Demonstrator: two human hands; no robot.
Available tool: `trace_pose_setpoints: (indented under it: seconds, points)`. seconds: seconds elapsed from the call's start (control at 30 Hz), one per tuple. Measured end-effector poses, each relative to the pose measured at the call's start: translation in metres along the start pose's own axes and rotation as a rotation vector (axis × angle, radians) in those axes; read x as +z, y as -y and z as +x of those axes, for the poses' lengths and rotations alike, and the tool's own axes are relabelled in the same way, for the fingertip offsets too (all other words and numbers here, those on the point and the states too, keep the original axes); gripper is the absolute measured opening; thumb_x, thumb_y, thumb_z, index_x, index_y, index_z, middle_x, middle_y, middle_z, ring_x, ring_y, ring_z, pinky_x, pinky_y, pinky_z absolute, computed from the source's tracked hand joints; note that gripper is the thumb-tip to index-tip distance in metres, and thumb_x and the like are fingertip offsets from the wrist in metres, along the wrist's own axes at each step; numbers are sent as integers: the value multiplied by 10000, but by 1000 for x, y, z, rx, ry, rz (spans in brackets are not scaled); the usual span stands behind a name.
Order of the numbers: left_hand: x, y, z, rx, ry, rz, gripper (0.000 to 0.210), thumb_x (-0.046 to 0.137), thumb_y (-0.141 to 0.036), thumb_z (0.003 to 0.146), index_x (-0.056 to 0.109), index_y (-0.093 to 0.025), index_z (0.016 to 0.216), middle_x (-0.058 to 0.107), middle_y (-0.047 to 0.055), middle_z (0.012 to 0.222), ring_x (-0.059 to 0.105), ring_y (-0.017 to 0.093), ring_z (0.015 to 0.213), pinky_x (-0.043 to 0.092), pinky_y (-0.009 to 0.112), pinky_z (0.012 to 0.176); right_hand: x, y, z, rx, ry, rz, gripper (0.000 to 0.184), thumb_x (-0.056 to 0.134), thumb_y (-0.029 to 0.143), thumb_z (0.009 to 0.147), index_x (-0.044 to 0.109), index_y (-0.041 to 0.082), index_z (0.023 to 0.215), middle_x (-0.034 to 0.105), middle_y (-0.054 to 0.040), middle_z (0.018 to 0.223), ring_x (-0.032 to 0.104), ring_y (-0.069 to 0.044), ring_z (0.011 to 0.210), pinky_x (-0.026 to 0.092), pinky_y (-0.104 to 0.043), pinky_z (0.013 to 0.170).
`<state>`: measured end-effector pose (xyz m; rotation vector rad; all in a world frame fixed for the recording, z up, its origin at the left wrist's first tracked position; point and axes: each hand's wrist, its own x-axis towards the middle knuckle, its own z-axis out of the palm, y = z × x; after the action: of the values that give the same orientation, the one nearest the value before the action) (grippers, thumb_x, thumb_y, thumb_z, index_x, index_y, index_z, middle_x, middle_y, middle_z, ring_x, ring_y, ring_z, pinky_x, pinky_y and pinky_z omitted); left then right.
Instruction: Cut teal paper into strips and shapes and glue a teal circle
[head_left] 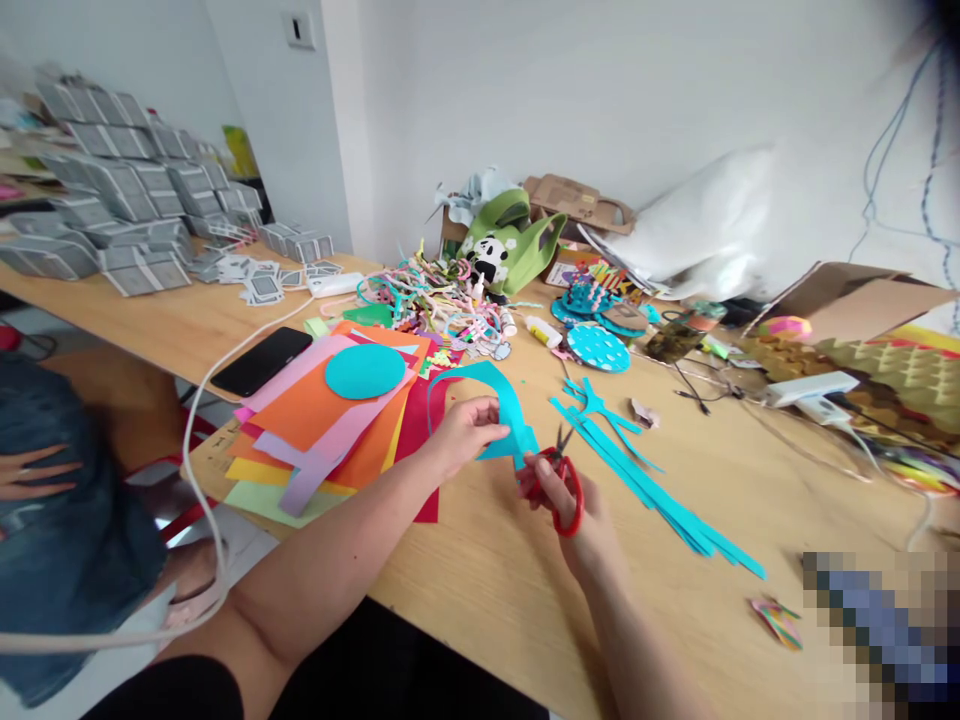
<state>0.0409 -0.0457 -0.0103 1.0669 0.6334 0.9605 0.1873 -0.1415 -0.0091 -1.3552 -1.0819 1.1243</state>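
Note:
My left hand (471,432) pinches a curved piece of blue paper (510,400) that arches above the table. In my right hand (577,505) are red-handled scissors (571,500), their blades pointing away from me, and the fingertips of that hand also touch the lower end of the blue paper. Right of the scissors lie several long blue paper strips (645,490) and thin curled blue offcuts (600,405). To the left, a blue paper circle (365,371) rests on a stack of coloured sheets (300,410). Red paper (425,490) lies partly under my left forearm.
A black phone (262,361) lies beside the sheets. Behind them are a heap of colourful paper scraps (442,290), a green panda bag (510,245), a glue bottle (543,332) and a dotted blue disc (598,348). A white cable (196,420) hangs at left, near a seated person (67,560).

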Motion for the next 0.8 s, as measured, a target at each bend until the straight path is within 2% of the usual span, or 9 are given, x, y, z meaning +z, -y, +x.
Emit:
trace_pose_setpoints:
  seconds: [0.13,0.2,0.4,0.47,0.63,0.73,0.8]
  points:
    - [-3,-5,2,18,-91,-41,260,743,-214,592,613,-168,813,610,-10,731,541,94,639,403,198,607,2,1,-3,219,270,113,574,493,683,802,641,133,864,669,-71,708,595,-145,566,381,-247,512]
    - [-2,-6,2,24,-102,-62,313,747,-191,574,623,-169,861,612,-7,728,551,102,647,423,205,616,1,2,-3,300,352,151,606,473,714,791,641,135,849,672,-73,699,598,-140,551,365,-234,501]
    - [-2,-6,3,51,-154,-129,365,756,-208,563,583,-179,883,587,-18,721,562,116,632,478,234,583,-6,12,-5,342,543,286,713,352,787,781,651,140,794,634,-58,622,572,-129,500,363,-232,480]
    - [-4,-7,4,62,-170,-138,361,755,-228,568,565,-174,871,583,-16,715,560,122,619,489,248,563,-7,13,-6,316,585,201,721,342,791,781,649,139,808,636,-58,622,573,-128,497,370,-233,482]
    - [-6,-7,6,93,-231,-149,352,760,-242,572,542,-172,838,566,-16,721,557,123,621,486,244,533,-12,14,-10,232,649,-348,516,625,672,704,572,162,646,611,-28,550,567,-135,487,404,-232,469]
    - [-6,-7,5,94,-247,-149,350,772,-244,578,540,-175,831,566,-18,720,558,117,618,473,229,529,-21,20,-11,202,768,-344,522,597,689,711,579,167,727,628,-36,604,592,-155,536,435,-248,490]
    - [-5,-8,4,69,-242,-170,357,778,-217,571,548,-175,840,574,-19,719,565,116,621,480,233,550,-27,23,-11,159,792,-310,540,570,698,729,596,164,807,643,-48,652,597,-163,576,453,-261,525]
